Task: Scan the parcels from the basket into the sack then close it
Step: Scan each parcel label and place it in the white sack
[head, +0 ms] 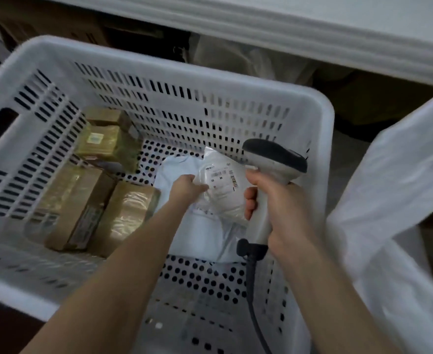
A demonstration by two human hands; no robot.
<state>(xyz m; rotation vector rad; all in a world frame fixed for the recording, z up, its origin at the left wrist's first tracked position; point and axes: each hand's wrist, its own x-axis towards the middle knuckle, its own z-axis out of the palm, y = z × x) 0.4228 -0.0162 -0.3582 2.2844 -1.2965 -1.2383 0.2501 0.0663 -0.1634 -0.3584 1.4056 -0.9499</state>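
A white perforated basket (159,80) fills the view. Inside it my left hand (186,189) pinches a small clear-wrapped parcel (223,185) with a barcode label, held just above a larger white poly mailer (200,233) on the basket floor. My right hand (280,203) grips the handle of a grey barcode scanner (271,162), whose head sits right beside the parcel's label. Several brown cardboard parcels (82,200) lie at the basket's left side. The white sack (394,200) stands at the right, outside the basket.
A white table edge (312,29) runs across the top. Dark boxes (57,24) sit beneath it behind the basket. The scanner's black cable (255,302) hangs down over the basket's near right corner.
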